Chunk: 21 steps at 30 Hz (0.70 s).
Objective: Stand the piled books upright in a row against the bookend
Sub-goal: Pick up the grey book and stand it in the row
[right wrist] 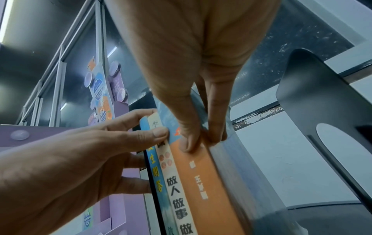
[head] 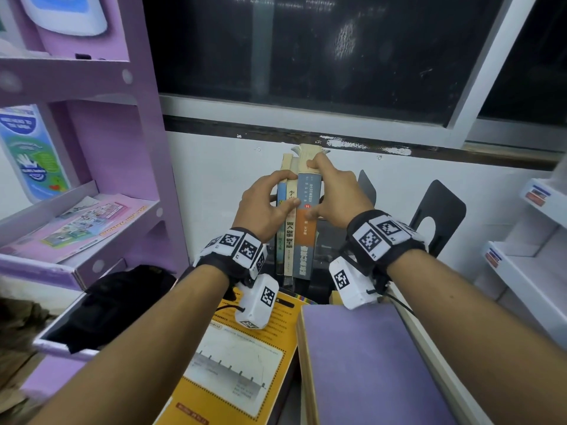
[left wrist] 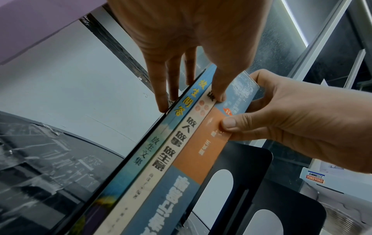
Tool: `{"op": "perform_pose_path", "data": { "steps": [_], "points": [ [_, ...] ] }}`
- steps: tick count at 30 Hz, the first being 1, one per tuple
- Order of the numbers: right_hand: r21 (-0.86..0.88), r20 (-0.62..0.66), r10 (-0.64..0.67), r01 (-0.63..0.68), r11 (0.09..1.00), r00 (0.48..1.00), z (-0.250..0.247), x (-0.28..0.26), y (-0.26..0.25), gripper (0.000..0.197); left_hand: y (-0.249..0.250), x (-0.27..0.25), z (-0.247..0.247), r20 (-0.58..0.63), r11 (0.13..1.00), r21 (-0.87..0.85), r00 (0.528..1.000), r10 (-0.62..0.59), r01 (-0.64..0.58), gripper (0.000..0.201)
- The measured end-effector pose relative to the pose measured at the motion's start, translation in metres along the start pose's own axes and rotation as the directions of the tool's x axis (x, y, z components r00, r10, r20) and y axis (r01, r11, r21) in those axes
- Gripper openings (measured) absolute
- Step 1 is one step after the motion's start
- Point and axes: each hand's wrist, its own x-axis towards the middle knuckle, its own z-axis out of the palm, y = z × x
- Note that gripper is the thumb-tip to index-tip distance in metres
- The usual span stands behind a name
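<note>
Three books stand upright, spines toward me: a thin blue book (head: 280,237), a cream book (head: 289,240) and a thick grey and orange book (head: 306,228). My left hand (head: 270,200) grips the two thinner books, fingers on their left face and thumb (left wrist: 218,93) on the spines. My right hand (head: 334,194) holds the thick book (left wrist: 201,151), thumb (right wrist: 188,143) on its spine and forefinger over its top edge. A black metal bookend (head: 366,187) stands just right of the thick book, a second black bookend (head: 438,216) farther right. A yellow book (head: 233,363) and a purple book (head: 368,363) lie flat in front.
A purple display shelf (head: 92,167) with leaflets stands at the left, with a black bundle (head: 116,302) on a tray below it. White shelves (head: 527,265) are at the right. A white wall and dark window (head: 337,56) lie behind the books.
</note>
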Motion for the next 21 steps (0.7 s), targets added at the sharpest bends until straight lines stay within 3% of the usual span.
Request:
{"op": "perform_pose_path", "data": {
  "steps": [10, 21],
  "points": [
    [0.002, 0.013, -0.018, 0.018, 1.000, 1.000, -0.0010, 0.0005, 0.0025, 0.081, -0.0024, 0.0027, -0.0018, 0.034, 1.000, 0.004, 0.999, -0.018, 0.018, 0.037],
    [0.121, 0.020, 0.011, -0.013, 0.993, 1.000, -0.0086, -0.0017, 0.0055, 0.066, 0.0043, 0.0012, -0.0033, 0.053, 0.999, 0.039, 0.998, -0.040, 0.038, 0.037]
  ]
}}
